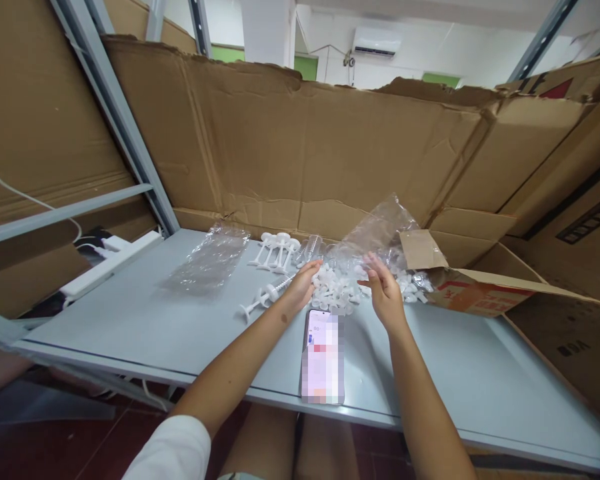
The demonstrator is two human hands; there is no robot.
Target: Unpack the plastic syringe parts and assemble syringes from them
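Note:
Small white plastic pieces [333,291] lie in a loose heap on the grey table [460,373]. At the heap's left edge is my left hand [303,287], its fingers drawn together; whether they hold a piece is too small to tell. My right hand [383,287] is over the heap's right side with its fingers apart and nothing visible in them. A clear tube with a white plunger [265,297] lies left of my left hand. Several white plungers [279,251] are grouped behind it. Clear tubes [313,248] lie beyond the heap. A phone [323,357] lies in front.
A clear plastic bag [210,260] lies at the left, another [380,223] behind the heap. An open cardboard box [480,293] is at the right. Cardboard walls [330,153] enclose the back. A white power strip [110,267] runs along the left edge.

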